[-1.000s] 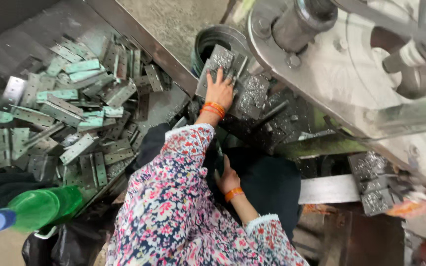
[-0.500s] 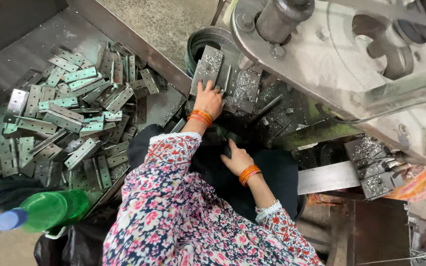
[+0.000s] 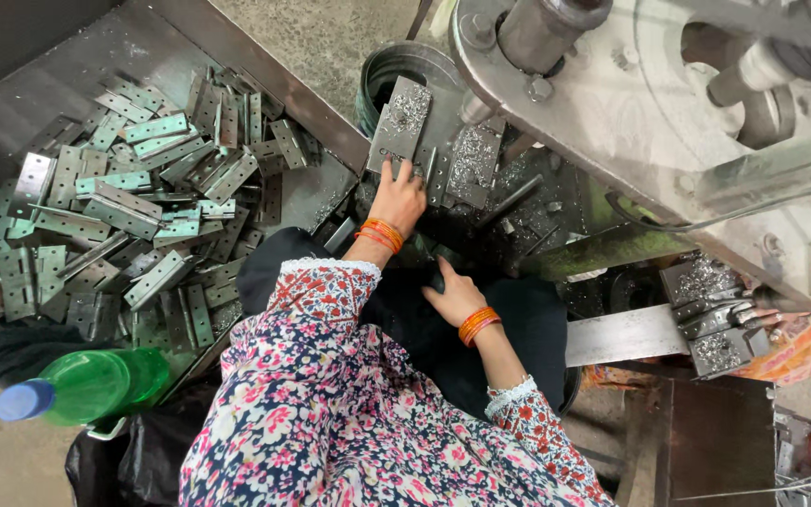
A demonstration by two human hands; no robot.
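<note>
My left hand [image 3: 398,197] reaches forward to a grey metal plate [image 3: 407,111] dusted with bright shavings on the machine bed, and its fingers grip the plate's lower end. A second shaving-covered plate [image 3: 474,161] stands just to the right of it. My right hand [image 3: 454,297] rests palm down on the dark cloth [image 3: 527,329] over my lap, its fingers slightly apart and holding nothing. Both wrists carry orange bangles, and both arms are in floral sleeves.
A dark metal tray [image 3: 39,103] on the left holds several drilled hinge plates [image 3: 133,216]. A green bottle with a blue cap [image 3: 86,385] lies at lower left. A large grey machine wheel [image 3: 650,103] fills the upper right, with a steel bar [image 3: 621,334] and shaving-covered blocks [image 3: 717,319] below it.
My right hand has moved up and forward across the dark cloth. My left hand has stayed on the plate while the view shifted slightly.
</note>
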